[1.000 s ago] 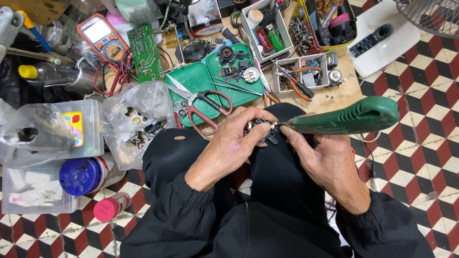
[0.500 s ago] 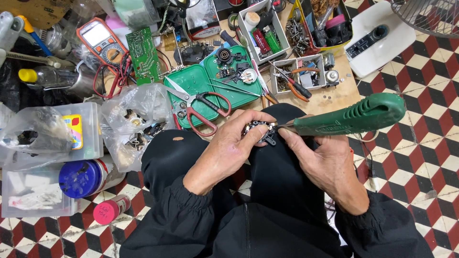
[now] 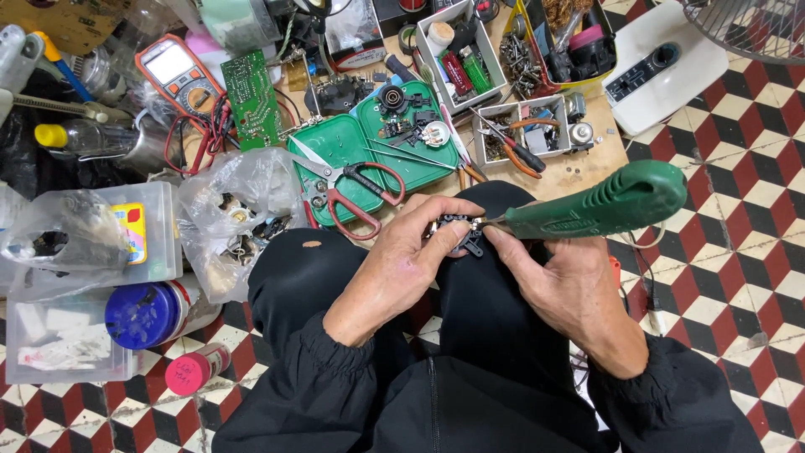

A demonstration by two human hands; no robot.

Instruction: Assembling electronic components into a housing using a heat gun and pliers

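the person sat on a red, white and black checkered tile floor [image 3: 755,243], legs in black trousers, working right over the lap. the left hand [image 3: 411,252] was closed around a small black part [image 3: 459,233], pinching it between thumb and fingers just above the knees. the right hand [image 3: 570,285] was wrapped around a green-handled soldering iron [image 3: 599,205], whose tip met the part. the iron's long axis ran nearly level, handle out to the person's right and slightly up, tip pointing left at the part.

just past the knees was a low wooden board [image 3: 587,172], crowded edge to edge: red-handled scissors [image 3: 352,189] lay on a green tin lid [image 3: 335,159], with a green circuit board [image 3: 253,99] and an orange multimeter [image 3: 180,75] further back. plastic bags and tubs hemmed in the left side. open floor showed only on the right, beside a white fan base [image 3: 662,63].
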